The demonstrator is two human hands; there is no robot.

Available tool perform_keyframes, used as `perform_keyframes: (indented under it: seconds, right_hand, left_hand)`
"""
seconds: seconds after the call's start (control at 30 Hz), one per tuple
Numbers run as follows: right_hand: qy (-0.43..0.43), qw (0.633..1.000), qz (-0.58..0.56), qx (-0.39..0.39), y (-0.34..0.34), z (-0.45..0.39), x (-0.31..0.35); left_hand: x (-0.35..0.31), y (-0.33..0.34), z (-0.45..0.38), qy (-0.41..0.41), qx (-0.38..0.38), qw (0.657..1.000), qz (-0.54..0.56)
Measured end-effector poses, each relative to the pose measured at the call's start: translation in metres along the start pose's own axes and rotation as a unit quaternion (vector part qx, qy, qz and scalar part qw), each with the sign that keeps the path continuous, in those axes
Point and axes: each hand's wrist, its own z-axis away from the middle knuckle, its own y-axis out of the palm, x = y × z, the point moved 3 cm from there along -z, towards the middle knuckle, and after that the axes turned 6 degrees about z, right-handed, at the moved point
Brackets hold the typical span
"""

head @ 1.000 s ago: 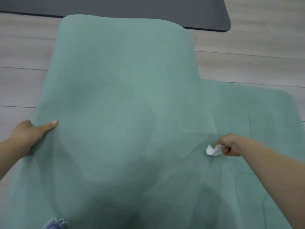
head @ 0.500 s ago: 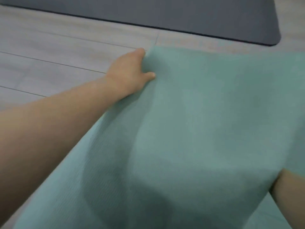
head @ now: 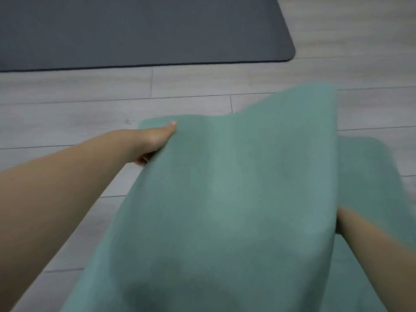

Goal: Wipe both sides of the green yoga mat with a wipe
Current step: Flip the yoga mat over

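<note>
Grey floor [head: 67, 113] shows more; green yoga mat [head: 225, 199] shifted right.

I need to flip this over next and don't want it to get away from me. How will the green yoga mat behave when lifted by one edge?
The green yoga mat is probably floppy: its lifted edge waves and sags beside the left hand gripping it. It seems light for its size, since one hand holds that side up. It will likely drape and fold onto itself, not stay flat.

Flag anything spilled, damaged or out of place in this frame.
A small wet-looking glint sits on the wood floor just left of the green yoga mat's lifted edge, possibly droplets; too blurred to confirm. Nothing else stands out.
</note>
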Motion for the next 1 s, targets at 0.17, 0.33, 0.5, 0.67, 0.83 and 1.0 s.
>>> perform_keyframes:
  seconds: [0.17,0.33,0.5,0.67,0.83,1.0]
  right_hand:
    - [-0.126,0.935,-0.109,-0.313,-0.031,0.008,0.024]
    - [-0.306,0.85,0.065,-0.424,-0.018,0.073,0.066]
    - [-0.287,0.84,0.403,-0.222,0.074,0.146,0.071]
    - [-0.177,0.853,0.491,-0.011,0.132,0.221,0.042]
    - [-0.215,0.892,0.397,-0.009,0.207,0.279,0.019]
    - [-0.166,0.876,0.453,-0.016,0.268,0.252,-0.033]
  left_hand:
    - [-0.007,0.004,-0.035,0.031,0.054,0.997,0.055]
    - [-0.014,0.011,-0.05,0.1,-0.006,0.975,0.197]
    - [-0.014,0.005,-0.053,0.114,0.01,0.984,0.135]
    - [-0.004,0.024,-0.041,0.141,-0.054,0.988,-0.041]
    - [0.003,0.058,-0.022,0.195,-0.064,0.942,-0.264]
    - [0.031,0.118,-0.034,0.188,-0.044,0.912,-0.361]
